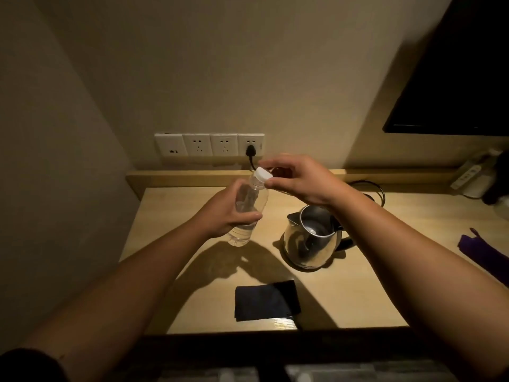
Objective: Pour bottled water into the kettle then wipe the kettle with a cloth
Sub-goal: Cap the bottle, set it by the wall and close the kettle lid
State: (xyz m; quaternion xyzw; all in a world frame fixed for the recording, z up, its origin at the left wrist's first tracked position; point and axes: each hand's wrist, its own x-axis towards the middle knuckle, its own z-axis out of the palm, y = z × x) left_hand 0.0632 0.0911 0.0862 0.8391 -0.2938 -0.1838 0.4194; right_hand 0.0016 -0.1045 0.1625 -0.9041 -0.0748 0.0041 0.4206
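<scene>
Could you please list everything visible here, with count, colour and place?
water bottle: one, clear, held tilted above the desk's left side
cap: one, white, on the bottle's neck
kettle: one, steel, lid open, desk centre
cloth: one, dark, folded, near front edge
desk: one, light wood
outlet panel: one, white, on wall, black plug in rightmost socket
purple item: one, right edge
left hand: grips the bottle
right hand: fingers at the cap
</scene>
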